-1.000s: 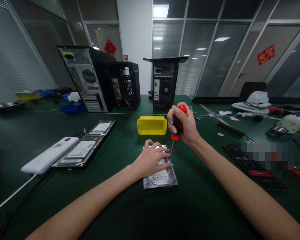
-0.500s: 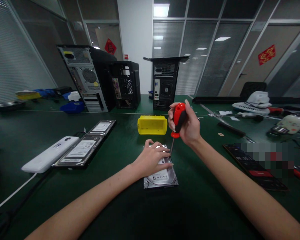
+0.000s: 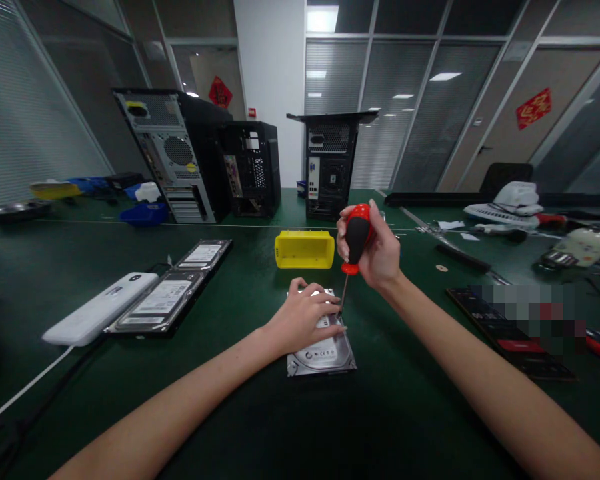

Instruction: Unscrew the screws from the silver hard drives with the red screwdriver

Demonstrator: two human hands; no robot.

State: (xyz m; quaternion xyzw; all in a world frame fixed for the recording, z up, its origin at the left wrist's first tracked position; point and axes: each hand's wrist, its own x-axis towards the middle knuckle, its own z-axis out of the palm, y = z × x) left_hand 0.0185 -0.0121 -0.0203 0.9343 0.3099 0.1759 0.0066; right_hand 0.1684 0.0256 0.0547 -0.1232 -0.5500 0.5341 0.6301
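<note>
A silver hard drive with a white label lies on the green table in front of me. Across its upper part rests my left hand, fingers spread over the label and partly hiding it. My right hand is wrapped round the red and black handle of a screwdriver. The screwdriver stands nearly upright, its shaft running down to the drive's right edge, beside my left fingertips. What the tip touches is too small to tell.
A yellow bin stands just beyond the drive. To the left lie two more hard drives and a white power bank with a cable. Computer cases stand at the back. On the right is a phone-like dark slab.
The screwdriver handle has turned in my right hand, so more of its black side faces me. My left hand and the hard drive have stayed in place.
</note>
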